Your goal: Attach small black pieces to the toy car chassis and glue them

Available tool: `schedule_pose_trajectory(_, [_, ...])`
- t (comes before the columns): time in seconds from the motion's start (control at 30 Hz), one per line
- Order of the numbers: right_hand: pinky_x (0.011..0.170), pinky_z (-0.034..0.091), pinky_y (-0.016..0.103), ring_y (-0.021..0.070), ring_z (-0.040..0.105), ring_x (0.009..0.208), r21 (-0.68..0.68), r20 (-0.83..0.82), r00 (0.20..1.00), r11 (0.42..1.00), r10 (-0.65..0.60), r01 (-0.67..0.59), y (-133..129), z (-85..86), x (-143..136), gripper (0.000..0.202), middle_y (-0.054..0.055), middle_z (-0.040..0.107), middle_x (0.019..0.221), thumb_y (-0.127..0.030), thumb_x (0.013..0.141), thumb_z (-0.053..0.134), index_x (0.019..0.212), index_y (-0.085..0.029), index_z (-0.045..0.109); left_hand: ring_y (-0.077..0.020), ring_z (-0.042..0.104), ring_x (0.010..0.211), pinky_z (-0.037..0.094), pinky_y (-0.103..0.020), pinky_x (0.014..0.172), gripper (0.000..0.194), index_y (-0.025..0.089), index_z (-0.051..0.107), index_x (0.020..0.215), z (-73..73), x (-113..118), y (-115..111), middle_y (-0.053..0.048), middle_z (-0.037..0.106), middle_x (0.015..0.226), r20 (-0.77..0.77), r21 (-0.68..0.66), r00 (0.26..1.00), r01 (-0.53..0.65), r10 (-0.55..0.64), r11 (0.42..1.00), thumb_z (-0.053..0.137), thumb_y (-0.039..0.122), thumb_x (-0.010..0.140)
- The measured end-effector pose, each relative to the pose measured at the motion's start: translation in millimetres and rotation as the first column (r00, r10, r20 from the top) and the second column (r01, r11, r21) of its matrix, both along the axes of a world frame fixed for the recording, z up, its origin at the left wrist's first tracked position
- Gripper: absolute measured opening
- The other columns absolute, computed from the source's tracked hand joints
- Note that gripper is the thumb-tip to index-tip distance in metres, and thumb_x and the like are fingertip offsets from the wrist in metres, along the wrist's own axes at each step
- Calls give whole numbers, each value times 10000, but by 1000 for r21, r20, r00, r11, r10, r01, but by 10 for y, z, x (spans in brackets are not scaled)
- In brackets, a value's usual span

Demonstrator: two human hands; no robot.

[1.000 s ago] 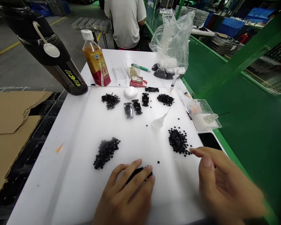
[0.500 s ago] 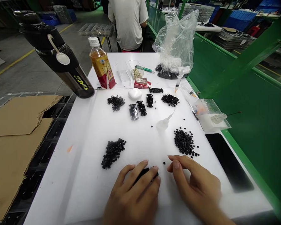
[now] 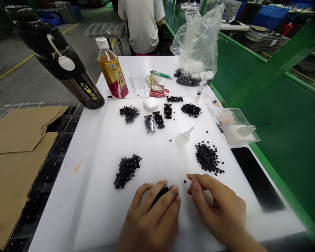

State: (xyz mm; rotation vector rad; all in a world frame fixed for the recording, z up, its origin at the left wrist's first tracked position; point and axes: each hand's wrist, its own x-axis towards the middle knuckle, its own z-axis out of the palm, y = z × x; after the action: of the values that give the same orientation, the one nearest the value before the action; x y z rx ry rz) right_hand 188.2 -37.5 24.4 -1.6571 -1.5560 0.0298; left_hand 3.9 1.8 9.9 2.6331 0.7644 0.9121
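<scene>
My right hand (image 3: 220, 210) has swung in from beside the right pile to just next to my left hand (image 3: 153, 217), which has stayed put. I see the white table (image 3: 99, 168) under everything, then the black bottle (image 3: 60, 59) far left. My left fingers are pressed down on a black part (image 3: 163, 191) near the table's front edge. My right fingertips are drawn together by a small black chip (image 3: 185, 181); whether they pinch anything, I cannot tell.

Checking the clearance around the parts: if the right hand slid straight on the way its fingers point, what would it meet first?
Probably the single tiny black square chip just ahead of the right hand, near the left hand; depth is uncertain.
</scene>
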Motion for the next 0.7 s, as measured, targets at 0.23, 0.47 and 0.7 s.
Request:
schedule_pose_trajectory(0.23, [563, 586, 222, 121, 674, 549, 23, 10, 1000, 999, 28, -28, -39, 24, 36, 159, -24, 730, 720, -136, 990, 583, 1078, -209, 693, -233, 590, 1328, 523, -385, 1067, 374, 127, 657, 1299, 77, -28, 35, -64, 679, 1366, 162, -109, 985, -47, 64, 993, 607, 14, 946])
schedule_pose_trajectory(0.47, [1165, 505, 455, 233, 659, 1263, -100, 167, 893, 908, 418, -407, -13, -45, -113, 338, 111, 739, 1265, -198, 1021, 577, 1352, -129, 584, -198, 632, 1245, 544, -351, 1076, 377, 65, 617, 1315, 49, -47, 2, -131, 660, 1309, 255, -153, 916, -277, 309, 949, 582, -21, 949])
schedule_pose_trajectory(0.7, [1148, 524, 404, 211, 713, 1098, -53, 196, 894, 915, 403, -400, -26, 8, -216, 236, 104, 763, 1117, -141, 1015, 559, 1234, -95, 634, -210, 647, 1219, 563, -362, 1059, 406, 109, 615, 1340, 4, -86, -7, -121, 669, 1301, 223, -89, 920, -312, 324, 946, 578, 3, 949])
